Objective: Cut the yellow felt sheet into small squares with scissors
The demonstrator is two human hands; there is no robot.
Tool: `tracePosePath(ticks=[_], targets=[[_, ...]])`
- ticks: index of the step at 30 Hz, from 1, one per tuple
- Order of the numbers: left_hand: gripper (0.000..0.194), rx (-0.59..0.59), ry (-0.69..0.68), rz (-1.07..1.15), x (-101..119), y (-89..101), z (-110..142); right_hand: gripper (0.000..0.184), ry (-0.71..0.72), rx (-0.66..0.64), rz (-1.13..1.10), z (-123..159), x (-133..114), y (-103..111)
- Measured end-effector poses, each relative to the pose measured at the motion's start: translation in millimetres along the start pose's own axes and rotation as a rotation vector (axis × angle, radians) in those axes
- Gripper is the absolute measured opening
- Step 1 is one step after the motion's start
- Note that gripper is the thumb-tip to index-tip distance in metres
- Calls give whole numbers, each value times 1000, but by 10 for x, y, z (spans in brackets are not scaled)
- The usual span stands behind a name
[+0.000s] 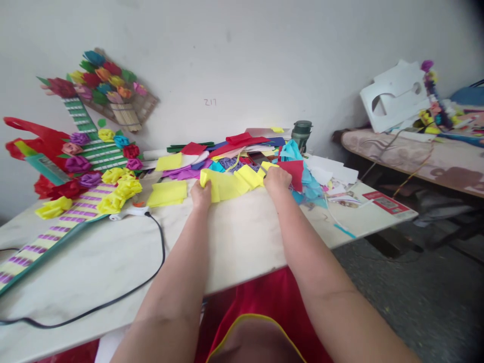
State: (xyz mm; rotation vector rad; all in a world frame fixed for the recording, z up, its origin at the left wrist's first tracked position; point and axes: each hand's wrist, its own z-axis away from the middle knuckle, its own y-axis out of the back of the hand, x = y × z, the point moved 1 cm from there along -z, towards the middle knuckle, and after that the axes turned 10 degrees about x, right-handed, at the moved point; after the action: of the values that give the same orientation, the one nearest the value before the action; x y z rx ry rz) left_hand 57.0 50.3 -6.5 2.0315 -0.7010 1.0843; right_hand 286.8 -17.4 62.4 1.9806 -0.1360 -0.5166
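A long strip of yellow crepe paper [227,185] stretches between my two hands, with creases toward its right end. My left hand [201,194] is closed on the left end, thumb on top. On the right, my right hand [277,179] grips the other end; a small dark edge shows by its fingers, too little to name. Left of my left hand lies a stack of yellow crepe paper squares [167,194]. Another yellow piece [169,162] rests just behind it. A red sheet [291,173] lies right beside my right hand.
Coloured paper sheets [242,143] are heaped along the wall. A glue gun [128,213] with a black cord lies at left, near yellow paper flowers [121,191] and a striped flower-covered frame [98,151]. A dark green jar [301,133] stands behind. Blue scraps [312,184] lie at right.
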Motion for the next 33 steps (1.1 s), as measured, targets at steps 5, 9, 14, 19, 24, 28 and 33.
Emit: tracePosePath(ticks=[5,9,14,19,24,28,33], targets=[[30,12,23,54,11,1,17,34,-143,220,-182,-47,45,-60],[30,37,29,84,-4,2,8,40,-156,130,-691,-74,-23,-223],[31,102,51,166,-68,-2,-44,34,-69,-238,-1214,102,-284,-311],[29,128,103,261,-104,-2,-71,36,40,-533,-1314,345,-452,-323],[30,115,167,372,-105,7,-68,37,100,-739,-1262,468,-495,-333],[30,126,220,448,-87,30,-65,39,164,-872,-1254,478,-442,-248],[32,148,239,463,-85,62,-63,43,241,-1033,-1127,407,-279,-153]])
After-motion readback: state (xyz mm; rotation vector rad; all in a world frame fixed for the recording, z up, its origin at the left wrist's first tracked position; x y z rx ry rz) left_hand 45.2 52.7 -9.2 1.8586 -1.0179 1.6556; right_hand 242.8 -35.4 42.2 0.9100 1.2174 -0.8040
